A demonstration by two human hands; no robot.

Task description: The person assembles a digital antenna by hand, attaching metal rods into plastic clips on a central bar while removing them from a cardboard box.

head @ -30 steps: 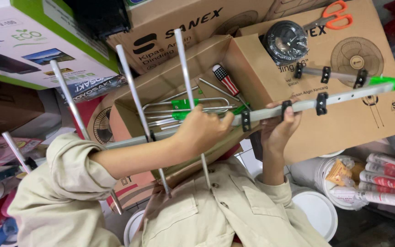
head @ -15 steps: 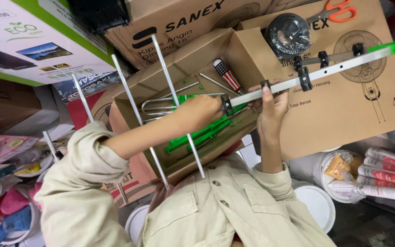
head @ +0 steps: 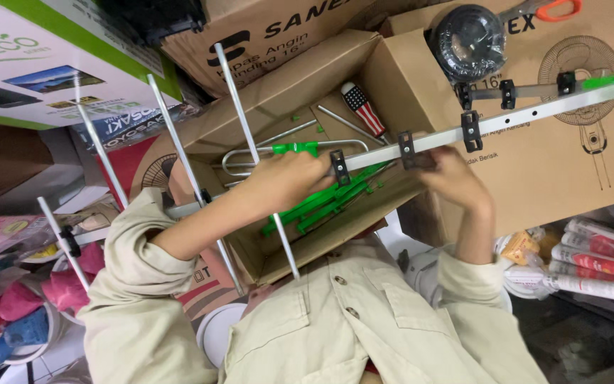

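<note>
Both-hand grip, antenna boom (head: pixel 520 117) rising rightward

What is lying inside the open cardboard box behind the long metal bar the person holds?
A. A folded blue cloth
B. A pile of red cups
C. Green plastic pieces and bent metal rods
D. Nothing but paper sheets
C: the open cardboard box holds green plastic pieces and a bent metal rod, seen just behind the metal bar that the left hand and right hand grip.
</note>
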